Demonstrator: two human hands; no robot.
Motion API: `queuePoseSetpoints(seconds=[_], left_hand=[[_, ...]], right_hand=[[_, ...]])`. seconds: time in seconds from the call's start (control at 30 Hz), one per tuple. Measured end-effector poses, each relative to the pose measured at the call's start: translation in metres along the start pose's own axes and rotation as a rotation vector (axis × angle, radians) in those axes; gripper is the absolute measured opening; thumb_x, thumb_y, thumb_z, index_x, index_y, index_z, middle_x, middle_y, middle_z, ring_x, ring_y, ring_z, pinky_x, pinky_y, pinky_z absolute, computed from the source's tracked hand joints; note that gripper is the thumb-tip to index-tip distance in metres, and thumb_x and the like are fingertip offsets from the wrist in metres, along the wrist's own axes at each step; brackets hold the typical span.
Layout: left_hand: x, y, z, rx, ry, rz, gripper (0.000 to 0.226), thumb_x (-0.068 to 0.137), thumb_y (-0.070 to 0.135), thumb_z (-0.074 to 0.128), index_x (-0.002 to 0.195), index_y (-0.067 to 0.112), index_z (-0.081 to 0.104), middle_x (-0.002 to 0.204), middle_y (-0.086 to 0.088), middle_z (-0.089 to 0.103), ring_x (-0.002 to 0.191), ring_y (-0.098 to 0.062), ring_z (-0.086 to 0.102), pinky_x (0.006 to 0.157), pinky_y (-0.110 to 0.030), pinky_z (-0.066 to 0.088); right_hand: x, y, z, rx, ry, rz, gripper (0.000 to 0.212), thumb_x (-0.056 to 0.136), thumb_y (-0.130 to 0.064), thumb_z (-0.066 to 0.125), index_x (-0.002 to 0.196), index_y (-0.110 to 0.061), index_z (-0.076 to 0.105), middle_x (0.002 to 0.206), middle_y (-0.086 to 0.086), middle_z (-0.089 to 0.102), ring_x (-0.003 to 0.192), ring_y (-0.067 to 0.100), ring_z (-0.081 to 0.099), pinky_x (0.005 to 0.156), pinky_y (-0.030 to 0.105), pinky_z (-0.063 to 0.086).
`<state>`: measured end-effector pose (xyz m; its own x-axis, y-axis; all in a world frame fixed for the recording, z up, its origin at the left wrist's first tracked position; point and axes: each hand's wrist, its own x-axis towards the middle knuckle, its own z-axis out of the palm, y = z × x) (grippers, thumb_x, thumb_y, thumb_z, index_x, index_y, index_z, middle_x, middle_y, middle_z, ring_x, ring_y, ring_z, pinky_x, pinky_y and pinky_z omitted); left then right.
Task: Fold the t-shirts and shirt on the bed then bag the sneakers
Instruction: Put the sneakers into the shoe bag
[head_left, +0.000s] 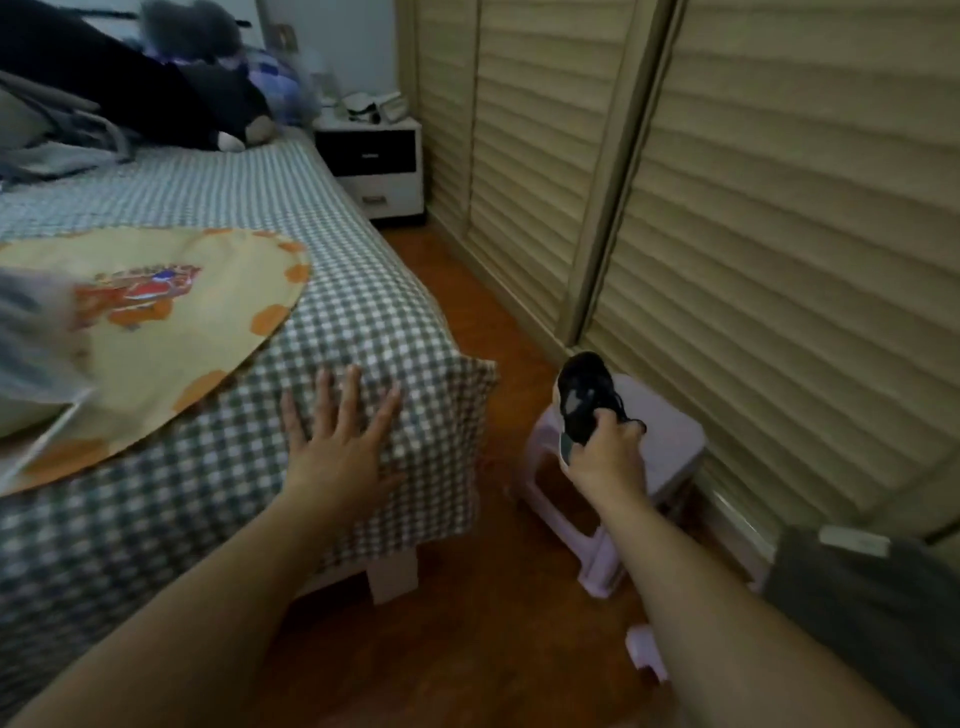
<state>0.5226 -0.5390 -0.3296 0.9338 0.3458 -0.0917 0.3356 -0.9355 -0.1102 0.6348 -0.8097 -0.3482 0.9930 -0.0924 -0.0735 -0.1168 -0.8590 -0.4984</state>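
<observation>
One sneaker (584, 402) gripped in rt hand (605, 454), lt hand (340, 441) flat on bed (363, 312) corner

Black sneaker (584, 402), apparently toe-up, held above pale stool (670, 447).

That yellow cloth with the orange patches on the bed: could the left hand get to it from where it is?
Probably yes. The left hand lies open on the checked bed cover, the yellow cloth lies just beside it, and nothing sits between them. The right hand holds a black sneaker.
</observation>
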Motion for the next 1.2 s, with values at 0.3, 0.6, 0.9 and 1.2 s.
queuePoseSetpoints(seconds=[0.3,0.6,0.9,1.2], left_hand=[[0.006,0.004,0.03,0.045,0.024,-0.032,0.105,0.09,0.079,0.038,0.142,0.041,-0.045,0.145,-0.012,-0.058,0.13,-0.042,-0.055,0.107,-0.072,-0.026],[0.013,-0.004,0.017,0.011,-0.099,0.01,0.102,0.088,0.077,0.047,0.148,0.051,-0.031,0.148,-0.005,-0.055,0.134,-0.038,-0.052,0.107,-0.069,-0.028],[-0.095,-0.007,-0.055,-0.416,-0.068,0.162,0.039,0.104,0.042,0.049,0.141,0.032,0.056,0.147,0.006,0.05,0.13,-0.014,0.05,0.108,-0.034,0.045],[-0.24,-0.193,-0.08,-0.194,0.791,-0.417,0.015,0.087,0.016,0.072,0.101,0.019,0.077,0.117,-0.01,0.055,0.111,-0.032,0.047,0.092,-0.05,0.045]], right_hand=[[0.06,0.05,0.035,0.044,-0.038,0.107,0.054,0.091,-0.028,0.072,0.139,-0.025,0.047,0.137,0.013,0.033,0.108,0.037,0.057,0.091,0.041,0.048],[0.045,0.027,0.017,0.087,0.05,-0.084,0.028,0.092,-0.021,0.07,0.116,-0.018,0.057,0.118,0.01,0.063,0.114,0.034,0.06,0.088,0.039,0.051],[-0.048,-0.081,-0.088,0.66,0.206,-0.515,0.02,0.093,-0.026,0.07,0.103,-0.027,0.053,0.106,0.0,0.065,0.095,0.017,0.063,0.075,0.032,0.053],[-0.154,-0.167,-0.088,1.383,-0.711,-0.696,0.023,0.08,-0.021,0.07,0.102,-0.024,0.071,0.101,-0.001,0.075,0.095,0.02,0.072,0.072,0.03,0.059]])
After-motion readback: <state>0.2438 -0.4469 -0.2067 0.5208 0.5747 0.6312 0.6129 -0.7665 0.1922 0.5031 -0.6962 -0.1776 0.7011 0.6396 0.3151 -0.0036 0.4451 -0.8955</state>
